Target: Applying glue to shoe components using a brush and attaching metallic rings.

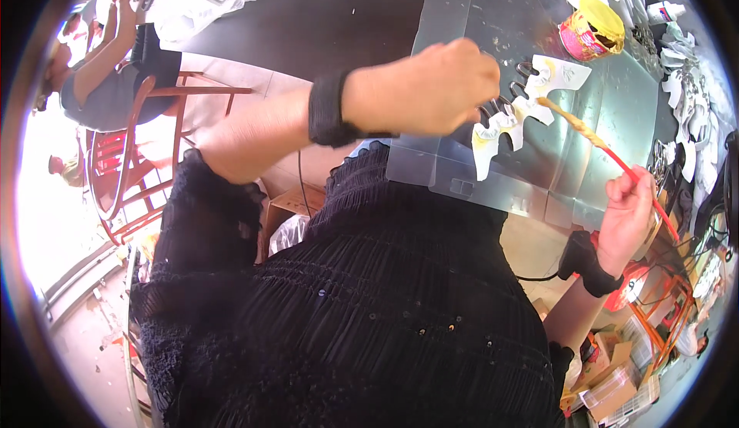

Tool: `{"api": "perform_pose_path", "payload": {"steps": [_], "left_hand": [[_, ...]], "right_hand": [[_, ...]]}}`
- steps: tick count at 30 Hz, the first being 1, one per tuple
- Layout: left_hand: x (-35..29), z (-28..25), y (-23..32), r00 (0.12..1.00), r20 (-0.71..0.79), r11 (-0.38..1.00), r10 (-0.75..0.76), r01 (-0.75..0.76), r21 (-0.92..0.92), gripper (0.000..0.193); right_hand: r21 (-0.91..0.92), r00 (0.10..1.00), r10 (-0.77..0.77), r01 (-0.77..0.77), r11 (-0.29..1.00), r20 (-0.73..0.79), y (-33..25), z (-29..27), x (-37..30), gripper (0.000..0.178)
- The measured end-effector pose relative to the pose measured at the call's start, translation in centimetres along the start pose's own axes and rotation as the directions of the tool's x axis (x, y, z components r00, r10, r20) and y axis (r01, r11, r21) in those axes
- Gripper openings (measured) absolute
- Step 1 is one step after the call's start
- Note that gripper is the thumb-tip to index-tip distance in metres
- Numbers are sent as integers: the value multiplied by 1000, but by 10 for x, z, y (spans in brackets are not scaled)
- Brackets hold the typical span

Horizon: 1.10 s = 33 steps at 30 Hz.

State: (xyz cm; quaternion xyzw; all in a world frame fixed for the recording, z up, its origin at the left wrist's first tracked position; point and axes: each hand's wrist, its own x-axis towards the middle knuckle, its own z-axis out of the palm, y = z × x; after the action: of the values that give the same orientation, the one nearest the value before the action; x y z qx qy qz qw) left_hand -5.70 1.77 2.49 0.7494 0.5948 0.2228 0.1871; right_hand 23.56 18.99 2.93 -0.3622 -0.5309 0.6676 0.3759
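My right hand (629,199) grips a red-handled brush (604,148) whose far part is coated in tan, glue-like stuff. The brush's tip reaches the edge of a row of white cut pieces (533,109) with yellowish smears and dark loops along them. Over the left end of that row is my left hand (443,85), fingers curled closed and pointing down. Whatever its fingertips hold, if anything, is hidden under the hand. Beyond the pieces stands an open pink tin (579,37) with a yellow-smeared rim and dark inside.
A clear plastic sheet (446,162) covers the table's right part. White scraps (685,81) and a small white bottle (665,12) lie along the far right. Cardboard boxes (612,393) stand low at right. Left, another person (100,81) sits by a wooden chair (138,132).
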Motion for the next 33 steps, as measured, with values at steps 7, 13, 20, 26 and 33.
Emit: {"api": "perform_pose_path", "payload": {"steps": [7, 13, 20, 26, 33], "left_hand": [[-9, 32, 22, 996, -57, 997, -69, 68, -21, 38], [-10, 36, 23, 992, -92, 996, -86, 87, 0, 41], [-13, 36, 23, 992, -95, 997, -79, 79, -3, 43], [-12, 35, 23, 993, -78, 996, -93, 94, 9, 43], [-12, 34, 23, 994, -75, 996, -84, 86, 23, 43]], "right_hand": [[-140, 989, -72, 90, 986, 126, -5, 25, -7, 22], [-189, 986, -78, 105, 976, 149, -3, 34, -7, 21], [-300, 985, -78, 121, 946, 153, -12, 24, -9, 21], [-266, 973, -134, 182, 947, 188, -16, 28, -9, 21], [-349, 967, -128, 202, 915, 222, -15, 32, -12, 20]]}}
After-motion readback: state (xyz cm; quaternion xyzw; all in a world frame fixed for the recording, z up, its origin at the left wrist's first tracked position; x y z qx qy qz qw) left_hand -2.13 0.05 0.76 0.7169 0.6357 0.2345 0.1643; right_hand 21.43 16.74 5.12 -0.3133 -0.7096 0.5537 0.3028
